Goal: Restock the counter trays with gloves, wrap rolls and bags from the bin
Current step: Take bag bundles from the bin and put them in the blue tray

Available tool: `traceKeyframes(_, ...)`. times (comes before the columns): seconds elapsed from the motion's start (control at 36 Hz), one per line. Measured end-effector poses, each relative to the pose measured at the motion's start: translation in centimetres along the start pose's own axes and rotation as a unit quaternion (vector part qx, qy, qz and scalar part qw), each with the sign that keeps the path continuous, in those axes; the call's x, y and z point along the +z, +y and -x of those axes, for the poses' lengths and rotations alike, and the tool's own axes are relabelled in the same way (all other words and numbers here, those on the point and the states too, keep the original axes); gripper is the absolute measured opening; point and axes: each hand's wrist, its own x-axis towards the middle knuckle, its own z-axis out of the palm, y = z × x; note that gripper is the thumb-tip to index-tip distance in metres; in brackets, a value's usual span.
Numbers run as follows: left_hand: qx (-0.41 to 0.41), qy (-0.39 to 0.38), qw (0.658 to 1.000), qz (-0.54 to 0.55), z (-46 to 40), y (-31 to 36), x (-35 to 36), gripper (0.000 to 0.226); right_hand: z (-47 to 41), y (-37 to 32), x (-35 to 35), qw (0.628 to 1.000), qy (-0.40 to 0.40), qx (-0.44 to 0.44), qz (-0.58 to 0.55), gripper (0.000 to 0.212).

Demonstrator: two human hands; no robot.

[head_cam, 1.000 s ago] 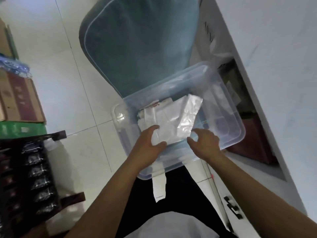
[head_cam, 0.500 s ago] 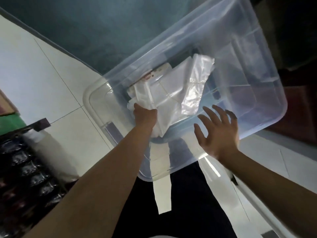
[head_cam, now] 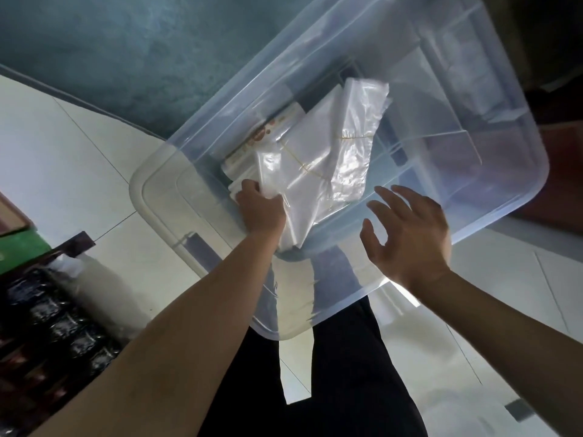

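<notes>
Left hand: the left hand (head_cam: 262, 209) is inside the bin (head_cam: 492, 197), fingers curled round the near corner of the bundle of clear bags (head_cam: 318, 165); the bundle spreads away from the grip toward 1 o'clock.
Right hand: the right hand (head_cam: 410, 234) hovers with fingers spread and straight over the bin's near rim, holding nothing; it sits at 4 o'clock from the bundle, near it but apart.
Bundle: flat, glossy plastic, tied round with a thin yellow band (head_cam: 303, 165); long axis runs from 7 o'clock to 1 o'clock, far end toward the bin's middle.
Under the bundle: a printed pack (head_cam: 268, 134) with red-brown marks shows at 11 o'clock of the bags; what it holds cannot be told.
Bin: clear plastic, on the white tiled floor (head_cam: 63, 159).
Around: a teal cushioned seat (head_cam: 142, 52) beyond the bin at 11 o'clock; a dark rack of wrapped goods (head_cam: 47, 326) at 8 o'clock; the person's dark trousers (head_cam: 347, 373) below.
In the way: only the bin's near wall, between the right hand and the bags.
</notes>
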Motion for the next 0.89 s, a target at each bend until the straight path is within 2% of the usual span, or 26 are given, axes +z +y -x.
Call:
traceKeyframes(0.06, 0.006, -0.033, 0.998, 0.06, 0.7, 0.3, -0.6, 0.035, 0.0, -0.1, 0.0, 1.0, 0.002, 0.002, -0.005, 0.036)
traceKeyframes(0.19, 0.018, -0.131, 0.983, 0.124, 1.5, 2.6, -2.5, 0.048, -0.2, -0.3, -0.9, 0.999, -0.01, 0.015, -0.047, 0.037)
traceKeyframes(0.28, 0.036, -0.253, 0.951, 0.175, 2.5, 4.5, -4.4, 0.044, -0.7, -1.0, -2.3, 0.98, -0.032, 0.083, -0.179, 0.035)
traceKeyframes(0.33, 0.054, -0.333, 0.92, 0.198, 3.4, 5.6, -5.9, 0.046, -1.1, -1.9, -3.5, 0.921, -0.062, 0.191, -0.332, 0.036)
traceKeyframes(0.39, 0.056, -0.405, 0.887, 0.212, 4.4, 6.6, -7.2, 0.046, -1.2, -3.0, -4.8, 0.842, -0.081, 0.275, -0.457, 0.036)
traceKeyframes(0.44, 0.056, -0.469, 0.856, 0.208, 5.5, 7.5, -8.2, 0.045, -0.9, -3.7, -5.9, 0.753, -0.106, 0.307, -0.572, 0.033)
traceKeyframes(0.5, 0.055, -0.506, 0.839, 0.194, 6.5, 8.2, -8.8, 0.044, -0.3, -4.4, -6.9, 0.685, -0.124, 0.301, -0.652, 0.029)
traceKeyframes(0.56, 0.045, -0.511, 0.84, 0.18, 7.4, 8.7, -9.1, 0.045, 0.1, -5.0, -7.3, 0.66, -0.107, 0.303, -0.679, 0.024)
traceKeyframes(0.61, 0.044, -0.499, 0.849, 0.168, 7.9, 8.9, -9.2, 0.046, 0.2, -5.4, -7.3, 0.664, -0.078, 0.335, -0.664, 0.022)
traceKeyframes(0.67, 0.054, -0.479, 0.86, 0.168, 8.2, 9.2, -9.1, 0.044, 0.2, -5.5, -7.1, 0.65, -0.057, 0.376, -0.658, 0.022)
traceKeyframes(0.81, 0.019, -0.399, 0.865, 0.304, 8.9, 9.6, -8.8, 0.06, 0.7, -4.3, -7.5, 0.595, -0.027, 0.457, -0.661, 0.022)
traceKeyframes(0.89, 0.009, -0.413, 0.846, 0.337, 9.9, 9.6, -8.6, 0.054, 1.1, -3.6, -7.8, 0.565, -0.021, 0.475, -0.674, 0.021)
